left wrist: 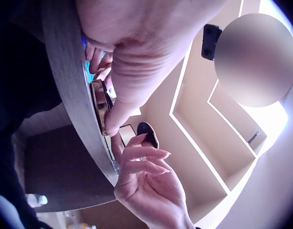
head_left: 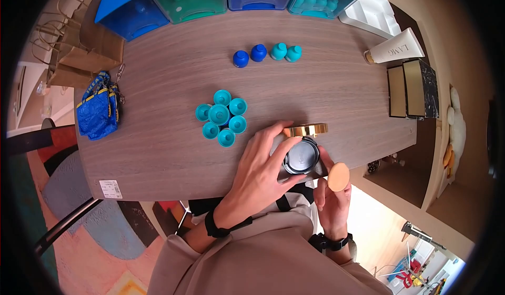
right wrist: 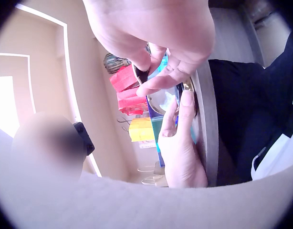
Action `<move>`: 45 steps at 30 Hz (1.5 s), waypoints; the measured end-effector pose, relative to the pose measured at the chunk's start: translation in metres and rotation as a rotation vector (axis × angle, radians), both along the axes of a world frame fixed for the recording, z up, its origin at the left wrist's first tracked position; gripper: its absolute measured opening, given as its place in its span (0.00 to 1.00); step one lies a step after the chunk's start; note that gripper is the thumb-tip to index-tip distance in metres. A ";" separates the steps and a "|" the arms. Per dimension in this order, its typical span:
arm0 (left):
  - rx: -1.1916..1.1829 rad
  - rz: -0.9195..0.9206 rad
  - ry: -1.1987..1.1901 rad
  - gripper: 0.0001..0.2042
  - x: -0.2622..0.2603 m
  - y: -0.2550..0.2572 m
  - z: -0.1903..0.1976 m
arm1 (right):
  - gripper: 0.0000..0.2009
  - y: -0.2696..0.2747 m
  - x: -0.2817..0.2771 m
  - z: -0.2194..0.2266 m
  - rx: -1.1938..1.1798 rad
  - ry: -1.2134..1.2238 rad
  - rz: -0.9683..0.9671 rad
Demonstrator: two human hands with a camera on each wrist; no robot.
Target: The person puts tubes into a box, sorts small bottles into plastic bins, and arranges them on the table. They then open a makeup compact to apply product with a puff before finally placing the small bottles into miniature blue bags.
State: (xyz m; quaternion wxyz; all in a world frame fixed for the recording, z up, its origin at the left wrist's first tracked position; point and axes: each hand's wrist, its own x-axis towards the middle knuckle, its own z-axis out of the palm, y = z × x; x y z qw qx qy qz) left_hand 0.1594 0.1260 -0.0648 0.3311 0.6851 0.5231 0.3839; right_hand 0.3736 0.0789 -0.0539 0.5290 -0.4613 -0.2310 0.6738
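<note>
In the head view, an open round compact with a dark rim and a gold lid is at the table's front edge. The left hand grips it from the left, thumb below and fingers at the lid side. Just right of it, the right hand holds a round tan puff between its fingers, with one finger reaching to the compact's right side. The left wrist view shows the puff's dark side in the right hand. The right wrist view shows the left hand at the compact.
Several teal cups form a cluster left of the hands. Two blue bottles and two teal ones stand farther back. Coloured bins line the back edge. A blue bag lies left; a white tube and dark boxes are right.
</note>
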 end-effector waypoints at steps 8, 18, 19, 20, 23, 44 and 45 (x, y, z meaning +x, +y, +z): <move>0.011 0.020 -0.016 0.34 -0.001 0.003 0.001 | 0.23 0.002 0.003 -0.009 0.001 0.135 -0.009; -0.003 0.018 -0.038 0.34 -0.002 0.003 -0.001 | 0.23 0.005 0.011 -0.012 -0.031 0.173 0.003; -0.006 0.017 -0.050 0.34 -0.002 0.003 -0.001 | 0.22 0.004 0.011 -0.013 -0.032 0.205 -0.015; -0.005 0.018 -0.050 0.34 -0.002 0.003 0.000 | 0.22 0.002 0.014 -0.016 -0.031 0.205 -0.015; 0.030 0.017 -0.009 0.32 -0.001 0.005 0.002 | 0.21 0.002 0.006 -0.008 -0.115 0.070 0.065; 0.059 0.028 -0.181 0.39 -0.004 -0.003 -0.007 | 0.07 0.039 0.006 0.033 0.544 -0.904 0.157; 0.055 0.026 -0.179 0.39 -0.004 -0.003 -0.007 | 0.07 0.043 0.007 0.038 0.613 -1.055 0.164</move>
